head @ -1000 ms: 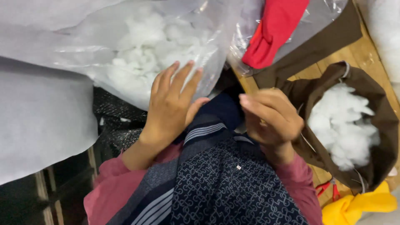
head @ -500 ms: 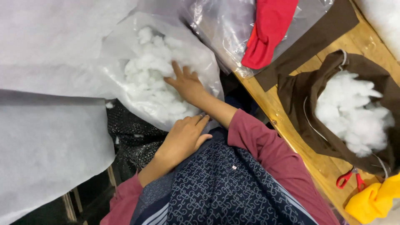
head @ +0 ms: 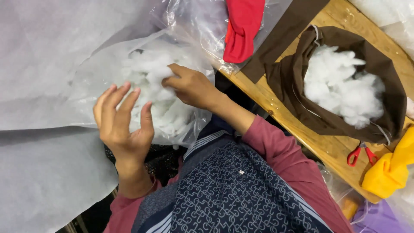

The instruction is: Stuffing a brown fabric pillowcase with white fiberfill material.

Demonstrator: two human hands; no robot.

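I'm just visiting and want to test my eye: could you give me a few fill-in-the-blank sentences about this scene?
1. The right hand pinches white stuffing inside a clear ____ bag.
2. The left hand is held ____, gripping nothing.
3. The fabric pouch filled with stuffing on the wooden table is ____ in colour.
4. The scissors have ____ handles.

Missing words: plastic; open; brown; red
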